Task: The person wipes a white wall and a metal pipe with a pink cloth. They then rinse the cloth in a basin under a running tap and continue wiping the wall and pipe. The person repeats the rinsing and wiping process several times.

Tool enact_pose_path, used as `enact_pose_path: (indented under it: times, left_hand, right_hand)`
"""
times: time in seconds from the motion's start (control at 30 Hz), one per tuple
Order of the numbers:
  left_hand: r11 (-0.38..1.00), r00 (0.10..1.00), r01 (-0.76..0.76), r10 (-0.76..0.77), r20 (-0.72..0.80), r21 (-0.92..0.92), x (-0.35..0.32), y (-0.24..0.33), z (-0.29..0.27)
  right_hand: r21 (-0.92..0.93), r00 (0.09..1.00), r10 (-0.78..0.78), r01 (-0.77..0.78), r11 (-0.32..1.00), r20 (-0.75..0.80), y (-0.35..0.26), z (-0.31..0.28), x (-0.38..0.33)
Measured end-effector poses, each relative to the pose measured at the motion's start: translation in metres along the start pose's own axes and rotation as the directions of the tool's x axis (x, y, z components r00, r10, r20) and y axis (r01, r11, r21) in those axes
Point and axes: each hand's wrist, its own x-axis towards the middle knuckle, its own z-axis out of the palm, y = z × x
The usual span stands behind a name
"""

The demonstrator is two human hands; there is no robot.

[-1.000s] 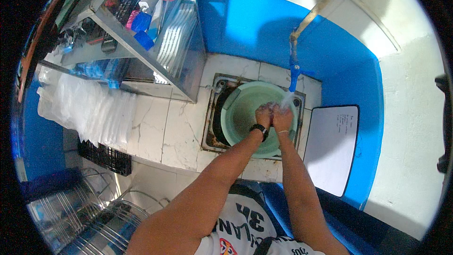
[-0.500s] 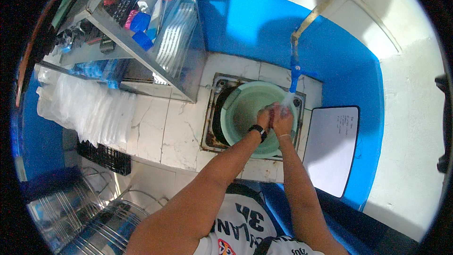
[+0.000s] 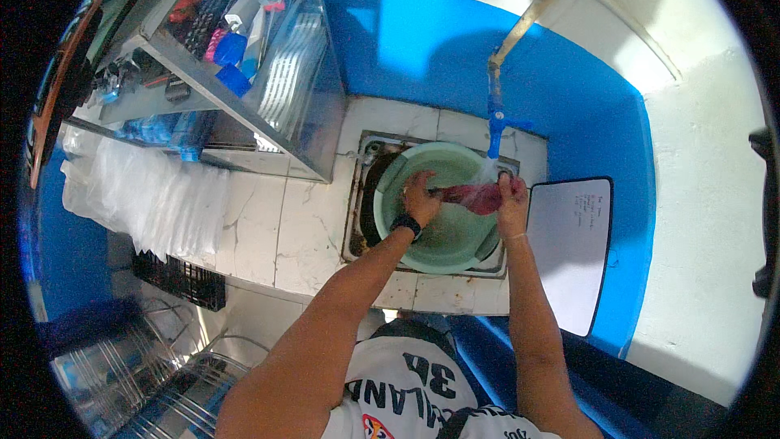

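Note:
A dark red cloth (image 3: 479,198) is stretched between my two hands above a pale green basin (image 3: 392,240). My left hand (image 3: 422,200) grips its narrow, bunched end over the basin's middle. At the basin's right rim, my right hand (image 3: 512,205) is closed on the wider end. Water runs from a blue tap (image 3: 496,126) onto the cloth, near my right hand. The basin, with cloudy water inside, sits in a metal sink (image 3: 357,219) with rusty edges.
Left of the sink stands a glass display case (image 3: 313,106) holding assorted items. White plastic bags (image 3: 146,195) hang over the tiled counter's left part. A whiteboard (image 3: 569,260) leans on the right, and metal stools (image 3: 154,374) stand at lower left.
My hands were together under the tap with the bunched cloth. Now they are apart, the left moved leftward and the right rightward, and the cloth is drawn out between them.

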Motion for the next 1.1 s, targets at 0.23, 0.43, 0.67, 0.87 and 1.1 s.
enact_pose_path:
  times: [0.23,0.43,0.67,0.87,1.1]
  left_hand:
    - [0.837,0.926,-0.160,0.311,0.214,-0.523,-0.011,0.078,-0.010]
    - [0.950,0.793,-0.246,0.311,0.523,-0.193,0.008,0.063,-0.011]
    - [0.646,0.620,0.509,0.182,0.763,-0.568,0.000,0.016,0.000]
    - [0.641,0.674,0.556,0.026,0.738,-0.530,-0.018,0.020,-0.014]
    - [-0.081,0.756,0.650,0.174,0.631,-0.756,-0.023,0.071,-0.020]
  right_hand:
    - [-0.556,0.978,-0.144,0.206,0.805,0.153,-0.009,0.033,0.002]
    - [-0.233,0.983,-0.164,0.177,0.956,0.077,-0.022,0.025,0.018]
    - [-0.090,0.983,-0.177,0.180,0.980,0.037,-0.049,0.010,0.039]
    - [-0.005,0.977,-0.214,0.214,0.977,-0.013,-0.059,0.016,0.033]
    - [-0.391,0.785,-0.279,0.540,0.746,0.553,-0.042,0.019,-0.051]
